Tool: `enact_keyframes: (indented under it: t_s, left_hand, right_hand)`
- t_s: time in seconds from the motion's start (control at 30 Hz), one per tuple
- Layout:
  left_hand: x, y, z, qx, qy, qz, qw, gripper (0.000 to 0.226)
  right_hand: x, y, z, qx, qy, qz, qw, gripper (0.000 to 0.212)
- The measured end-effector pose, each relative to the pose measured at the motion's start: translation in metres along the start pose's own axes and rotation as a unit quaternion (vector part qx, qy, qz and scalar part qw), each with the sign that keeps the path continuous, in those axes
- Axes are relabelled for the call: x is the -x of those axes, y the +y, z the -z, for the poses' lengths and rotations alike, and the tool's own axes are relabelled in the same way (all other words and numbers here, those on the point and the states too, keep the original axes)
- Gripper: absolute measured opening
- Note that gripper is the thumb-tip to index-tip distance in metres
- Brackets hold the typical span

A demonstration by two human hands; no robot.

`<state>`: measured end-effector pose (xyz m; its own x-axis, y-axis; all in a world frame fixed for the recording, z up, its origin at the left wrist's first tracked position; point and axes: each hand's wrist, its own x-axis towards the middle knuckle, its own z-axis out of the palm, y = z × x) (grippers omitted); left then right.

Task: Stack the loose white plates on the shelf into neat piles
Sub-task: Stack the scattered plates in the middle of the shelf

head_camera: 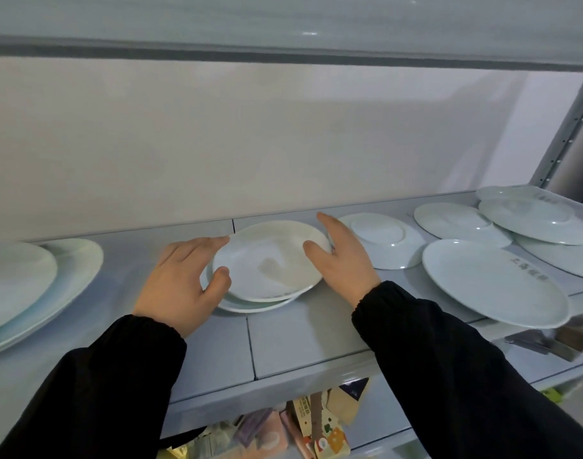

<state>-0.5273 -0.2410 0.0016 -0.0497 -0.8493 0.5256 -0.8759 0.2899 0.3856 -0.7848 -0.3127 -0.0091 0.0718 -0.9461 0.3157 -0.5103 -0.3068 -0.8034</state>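
Black sleeves fill the bottom edge. Left hand and right hand, fingers straight, press opposite rims of top plate. It sits off-centre on lower plate, mid-shelf. Lower plate mostly hidden. Loose plates at right: frame cuts some off, print unreadable.

Ten plates on one shelf: two centre plates, two left plates, six right plates. Two hands: left hand, right hand. Two black sleeves.
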Motion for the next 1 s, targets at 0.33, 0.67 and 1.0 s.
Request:
enact_keyframes:
  t_s: [0.33, 0.67, 1.0]
  left_hand:
    - [-0.011, 0.051, -0.004, -0.024, -0.002, -0.046, 0.999, 0.060]
    - [-0.037, 0.167, -0.055, 0.000, -0.035, -0.173, 0.984, 0.055]
    - [-0.029, 0.258, -0.146, -0.005, -0.167, -0.261, 0.951, 0.061]
  right_hand:
    - [0.036, 0.014, 0.077, 0.202, -0.059, 0.102, 0.972, 0.081]
    - [0.051, 0.049, 0.169, 0.302, -0.042, 0.100, 0.947, 0.082]
    - [0.074, 0.092, 0.255, 0.329, -0.070, 0.079, 0.938, 0.089]
